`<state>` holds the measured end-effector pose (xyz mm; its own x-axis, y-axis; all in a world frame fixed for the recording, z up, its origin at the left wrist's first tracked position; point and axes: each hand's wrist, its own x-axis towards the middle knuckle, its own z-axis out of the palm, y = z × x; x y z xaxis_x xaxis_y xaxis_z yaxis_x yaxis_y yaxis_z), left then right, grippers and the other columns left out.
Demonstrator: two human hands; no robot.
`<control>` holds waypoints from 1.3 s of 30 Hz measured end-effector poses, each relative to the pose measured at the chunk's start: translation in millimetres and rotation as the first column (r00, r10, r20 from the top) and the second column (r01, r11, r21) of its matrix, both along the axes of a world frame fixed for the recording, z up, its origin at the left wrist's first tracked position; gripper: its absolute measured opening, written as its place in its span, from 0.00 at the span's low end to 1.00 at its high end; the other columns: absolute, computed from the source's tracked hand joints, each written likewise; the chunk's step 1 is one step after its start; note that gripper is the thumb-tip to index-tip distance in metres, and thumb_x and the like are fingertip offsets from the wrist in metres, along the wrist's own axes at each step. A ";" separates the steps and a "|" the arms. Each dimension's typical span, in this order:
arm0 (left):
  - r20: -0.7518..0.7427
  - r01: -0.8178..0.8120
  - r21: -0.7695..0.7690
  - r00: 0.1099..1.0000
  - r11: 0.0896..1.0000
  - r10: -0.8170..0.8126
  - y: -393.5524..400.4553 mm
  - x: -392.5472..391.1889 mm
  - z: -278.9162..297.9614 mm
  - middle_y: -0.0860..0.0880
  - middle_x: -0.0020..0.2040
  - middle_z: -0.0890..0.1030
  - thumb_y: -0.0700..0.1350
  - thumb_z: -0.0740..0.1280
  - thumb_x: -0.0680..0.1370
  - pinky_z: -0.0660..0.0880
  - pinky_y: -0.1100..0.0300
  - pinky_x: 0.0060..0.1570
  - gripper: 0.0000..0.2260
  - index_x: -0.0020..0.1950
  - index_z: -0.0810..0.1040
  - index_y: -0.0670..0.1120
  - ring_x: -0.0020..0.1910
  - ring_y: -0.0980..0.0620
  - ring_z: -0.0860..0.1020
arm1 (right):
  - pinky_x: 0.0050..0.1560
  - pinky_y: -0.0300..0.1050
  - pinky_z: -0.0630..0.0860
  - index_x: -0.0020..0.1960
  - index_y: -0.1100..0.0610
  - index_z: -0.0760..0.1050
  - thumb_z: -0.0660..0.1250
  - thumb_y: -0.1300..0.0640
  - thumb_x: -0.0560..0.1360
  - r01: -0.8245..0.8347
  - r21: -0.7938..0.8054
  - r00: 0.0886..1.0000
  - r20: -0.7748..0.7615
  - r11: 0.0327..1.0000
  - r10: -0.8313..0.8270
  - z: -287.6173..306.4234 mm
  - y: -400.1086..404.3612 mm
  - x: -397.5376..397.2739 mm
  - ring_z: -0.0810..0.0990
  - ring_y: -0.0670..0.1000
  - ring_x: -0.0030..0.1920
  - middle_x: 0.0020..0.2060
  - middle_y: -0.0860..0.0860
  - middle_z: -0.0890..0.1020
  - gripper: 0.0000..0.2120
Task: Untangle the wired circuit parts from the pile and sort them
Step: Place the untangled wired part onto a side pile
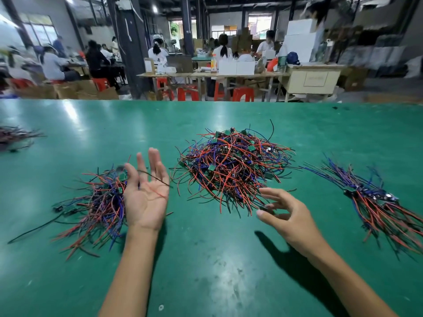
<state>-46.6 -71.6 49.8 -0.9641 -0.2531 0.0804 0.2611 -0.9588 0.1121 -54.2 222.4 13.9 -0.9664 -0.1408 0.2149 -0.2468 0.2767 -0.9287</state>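
So here's where I'm at: my left hand (145, 197) is palm up with the fingers straight and spread, not gripping anything. A thin dark wire (153, 177) and a red wire (158, 192) are just draped loose across the palm. Right behind and to the left of that hand sits a sorted bunch (96, 202) of red, blue and black wires with little green boards in it, touching the thumb side of the hand.

My right hand (288, 213) hovers over the green tabletop (206, 259), fingers loosely spread and a bit bent, reaching toward the near edge of the main pile (233, 165). There's something small and dark right at the thumb tip, but it's blurred and I can't tell if I'm actually pinching it or if it's just lying under there. The pile itself is just ahead of that hand, between my two hands and slightly further out, a proper mess of red, blue and black wires with green circuit boards poking out.

Off to the right of my right hand, well apart, there's a second laid-out bundle (375, 200) with the wires running roughly parallel. Far left of my left hand another small blurry heap (16, 137) sits at the tabletop edge.
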 end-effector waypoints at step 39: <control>0.446 0.371 -0.843 0.887 0.390 0.119 69.1 -2.5 -12.0 0.42 0.49 0.87 0.38 0.76 0.72 0.80 0.65 0.37 0.10 0.53 0.86 0.43 0.34 0.52 0.82 | 0.62 0.50 0.72 0.56 0.44 0.77 0.69 0.49 0.77 0.149 0.553 0.970 -0.243 0.820 -0.013 -10.0 -1.3 4.9 0.73 0.45 0.56 0.52 0.40 0.77 0.07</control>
<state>-49.1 -2.5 37.8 -0.9714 -0.1399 -0.1919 -0.1547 -0.2401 0.9584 -49.4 221.1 3.9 -0.9171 -0.2262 0.3282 -0.3766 0.7617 -0.5272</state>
